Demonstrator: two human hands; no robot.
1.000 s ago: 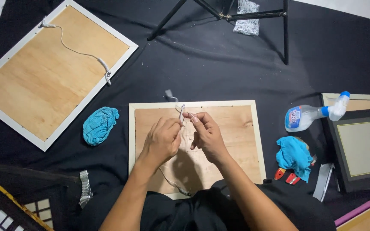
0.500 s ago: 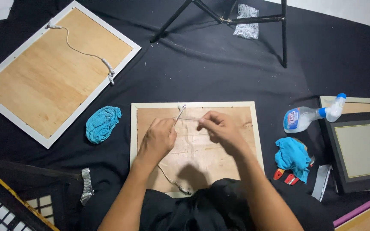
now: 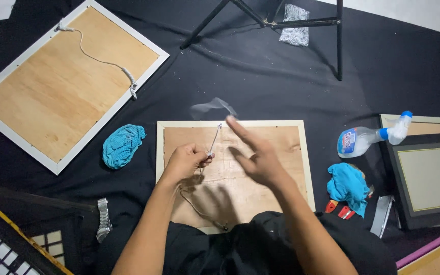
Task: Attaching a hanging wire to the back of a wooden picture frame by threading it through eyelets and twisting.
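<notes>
Centrally, a wood-backed picture frame [image 3: 260,183] lies face down on the black cloth [image 3: 260,76]. Left hand [image 3: 185,162]: fingers closed, pinching a thin hanging cord [image 3: 213,141] that runs up to the frame's top edge. Right hand [image 3: 258,155]: fingers spread open, motion-blurred, holding nothing, above the backing board. A blue rag [image 3: 122,145] lies just left of the frame; a spray bottle [image 3: 370,137] lies to its right.

Black cloth [image 3: 260,76]: picture frames [image 3: 67,81], rags [image 3: 123,145], spray bottle [image 3: 367,138].
</notes>
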